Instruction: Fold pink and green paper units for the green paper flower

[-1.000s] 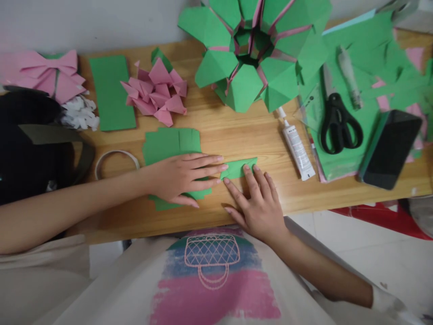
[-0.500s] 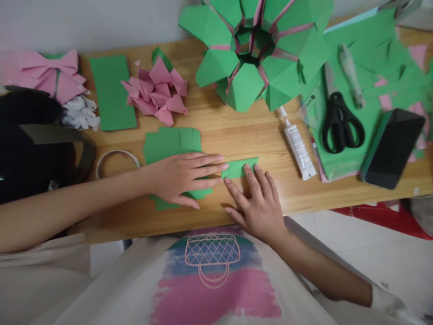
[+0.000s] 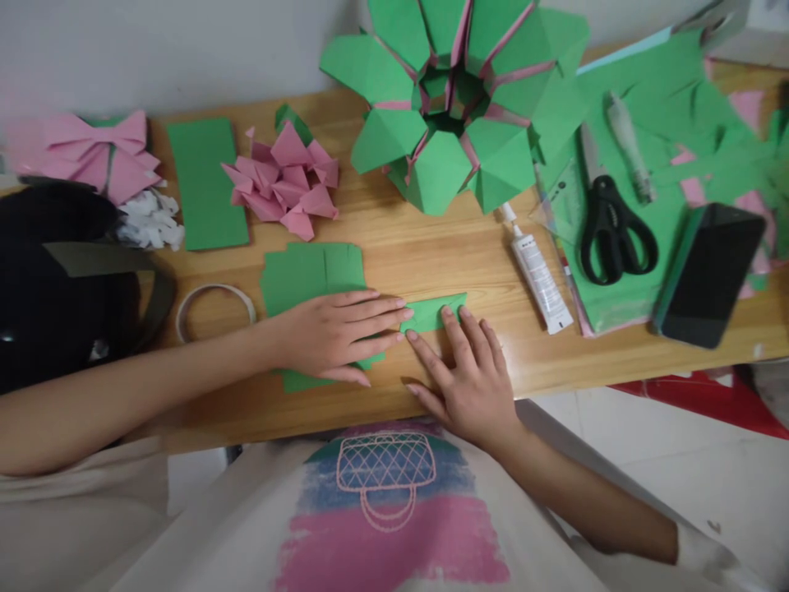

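A small folded piece of green paper (image 3: 435, 312) lies flat on the wooden table (image 3: 425, 271). My left hand (image 3: 336, 333) rests palm down with its fingers stretched out, the fingertips touching the left end of the folded paper. Under that hand is a stack of green paper sheets (image 3: 308, 271), partly covered by it. My right hand (image 3: 472, 374) has its fingers spread, with fingertips pressing along the paper's lower edge and right part. Neither hand grasps anything.
Behind stand a large green and pink paper flower shape (image 3: 444, 164) and a pink folded-paper cluster (image 3: 287, 181). A glue tube (image 3: 541, 275), black scissors (image 3: 610, 230) and a phone (image 3: 708, 275) lie at right. A tape roll (image 3: 215, 289) and black bag (image 3: 62, 279) are at left.
The view has tilted slightly, so things on the table sit a little lower. Both hands keep nearly the same place on the folded paper, fingers still flat.
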Action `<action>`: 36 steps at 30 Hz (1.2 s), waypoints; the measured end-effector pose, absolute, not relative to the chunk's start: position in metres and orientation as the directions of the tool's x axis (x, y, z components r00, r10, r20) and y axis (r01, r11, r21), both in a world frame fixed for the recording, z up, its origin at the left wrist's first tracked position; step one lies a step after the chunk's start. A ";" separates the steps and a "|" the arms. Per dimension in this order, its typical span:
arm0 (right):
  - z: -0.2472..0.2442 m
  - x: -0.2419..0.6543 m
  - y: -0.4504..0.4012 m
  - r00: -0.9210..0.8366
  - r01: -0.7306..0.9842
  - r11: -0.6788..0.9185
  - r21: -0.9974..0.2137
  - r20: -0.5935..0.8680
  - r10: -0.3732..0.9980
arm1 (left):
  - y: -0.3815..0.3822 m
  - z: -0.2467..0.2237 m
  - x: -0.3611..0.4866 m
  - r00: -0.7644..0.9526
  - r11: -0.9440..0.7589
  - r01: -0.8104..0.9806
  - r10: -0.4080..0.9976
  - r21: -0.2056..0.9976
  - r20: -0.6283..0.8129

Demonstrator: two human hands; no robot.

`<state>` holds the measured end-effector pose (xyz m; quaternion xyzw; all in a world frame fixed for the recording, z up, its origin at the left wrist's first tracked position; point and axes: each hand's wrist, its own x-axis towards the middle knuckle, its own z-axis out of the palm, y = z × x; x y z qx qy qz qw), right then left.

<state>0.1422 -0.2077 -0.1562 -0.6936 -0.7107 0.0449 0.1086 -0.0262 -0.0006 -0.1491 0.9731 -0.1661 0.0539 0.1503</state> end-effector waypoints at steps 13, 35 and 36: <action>-0.147 0.163 -0.211 0.043 0.988 -0.017 -0.153 0.164 0.986 | -0.007 -0.150 -0.029 0.962 -0.917 -0.269 -0.243 0.296 0.123; -0.150 0.143 -0.199 -0.025 0.991 0.053 -0.125 0.217 0.976 | -0.009 -0.152 -0.029 0.961 -0.917 -0.268 -0.233 0.296 0.150; -0.151 0.147 -0.200 -0.014 0.992 0.043 -0.122 0.227 0.974 | -0.009 -0.152 -0.029 0.962 -0.916 -0.263 -0.225 0.302 0.155</action>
